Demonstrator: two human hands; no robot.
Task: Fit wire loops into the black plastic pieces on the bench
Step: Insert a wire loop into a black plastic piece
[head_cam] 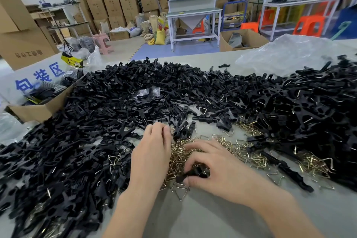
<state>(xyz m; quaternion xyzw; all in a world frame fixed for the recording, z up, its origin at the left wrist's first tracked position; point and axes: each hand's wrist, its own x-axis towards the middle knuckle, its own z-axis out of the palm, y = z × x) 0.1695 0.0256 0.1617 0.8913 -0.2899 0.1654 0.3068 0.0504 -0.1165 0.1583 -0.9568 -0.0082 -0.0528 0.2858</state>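
Observation:
A great heap of black plastic pieces (135,98) covers the bench from left to right. A pile of small brass-coloured wire loops (179,152) lies in the middle near me. My right hand (218,168) holds one black plastic piece (195,174) between thumb and curled fingers, right over the loops. My left hand (152,150) reaches into the far edge of the loop pile with its fingers curled down; what its fingertips hold is hidden.
More loops (313,162) lie scattered at the right among black pieces. An open cardboard box (38,110) stands at the left edge of the bench, and a clear plastic bag (289,52) lies at the back right. Bare bench surface (202,218) lies close to me.

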